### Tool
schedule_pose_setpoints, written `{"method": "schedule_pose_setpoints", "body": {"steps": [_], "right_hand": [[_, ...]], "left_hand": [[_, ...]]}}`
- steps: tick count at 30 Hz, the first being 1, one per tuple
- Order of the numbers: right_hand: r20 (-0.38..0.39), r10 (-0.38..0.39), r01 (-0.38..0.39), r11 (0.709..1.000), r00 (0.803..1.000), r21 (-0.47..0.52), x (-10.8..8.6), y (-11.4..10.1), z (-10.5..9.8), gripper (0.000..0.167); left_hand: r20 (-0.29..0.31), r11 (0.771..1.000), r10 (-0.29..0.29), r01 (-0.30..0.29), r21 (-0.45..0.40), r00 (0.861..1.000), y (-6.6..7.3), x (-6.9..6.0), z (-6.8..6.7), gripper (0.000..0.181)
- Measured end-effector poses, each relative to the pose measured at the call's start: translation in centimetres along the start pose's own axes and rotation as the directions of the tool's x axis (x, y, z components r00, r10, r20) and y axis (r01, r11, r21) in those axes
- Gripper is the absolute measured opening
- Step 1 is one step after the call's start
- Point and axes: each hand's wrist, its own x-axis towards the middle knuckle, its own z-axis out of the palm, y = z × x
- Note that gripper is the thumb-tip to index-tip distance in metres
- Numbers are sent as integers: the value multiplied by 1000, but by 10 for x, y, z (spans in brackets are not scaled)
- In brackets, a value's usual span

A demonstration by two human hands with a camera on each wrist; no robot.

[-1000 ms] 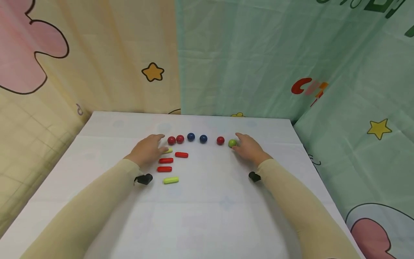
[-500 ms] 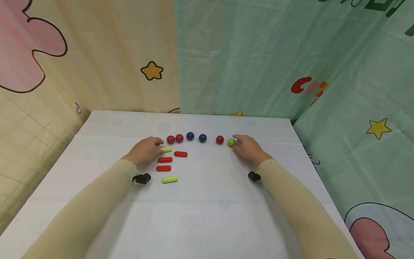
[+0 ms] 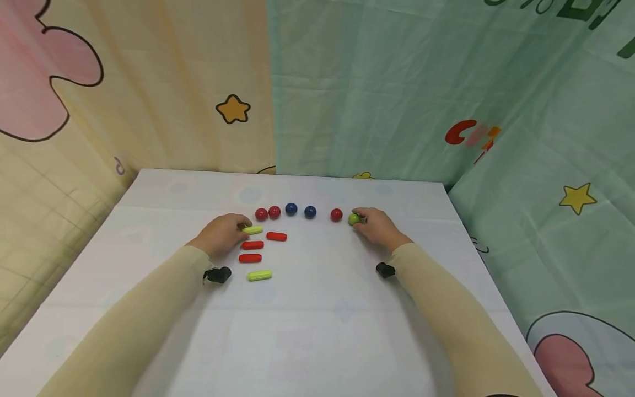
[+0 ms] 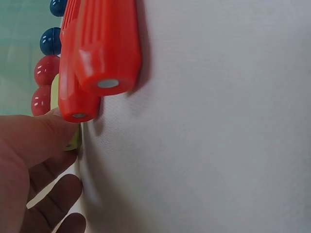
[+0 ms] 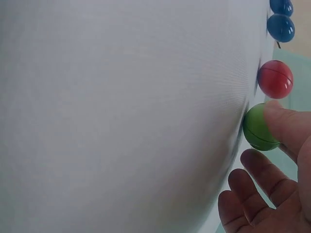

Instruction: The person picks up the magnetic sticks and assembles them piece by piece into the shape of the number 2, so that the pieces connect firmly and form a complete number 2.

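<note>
My left hand pinches the left end of a yellow-green plastic rod at the upper left of the group of rods. In the left wrist view the thumb lies on this rod, partly behind red ones. My right hand pinches a green ball at the right end of a row of balls. Thumb and index finger are on that ball in the right wrist view, while the other fingers stay off it. A red ball sits just left of the green one.
Two red balls and two blue balls continue the row leftward. Red rods with metal end discs and another yellow-green rod lie nearer me on the white table. Printed cloth hangs behind.
My left fingers have drawn back slightly and closed on the yellow-green rod's end, uncovering more of it. The right thumb and index finger have closed in on the green ball.
</note>
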Motion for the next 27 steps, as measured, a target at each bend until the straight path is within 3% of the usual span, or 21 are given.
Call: {"method": "schedule_pose_setpoints", "body": {"steps": [12,27], "right_hand": [[14,24,-25,1000,1000,5,-3,-2,1,45],[35,39,-41,998,999,55,-2,-2,5,45]], "left_hand": [[-13,1000,12,-12,5,1000,-1,3,2,35],[-30,1000,-18,18,5,999,0,3,0,37]]}}
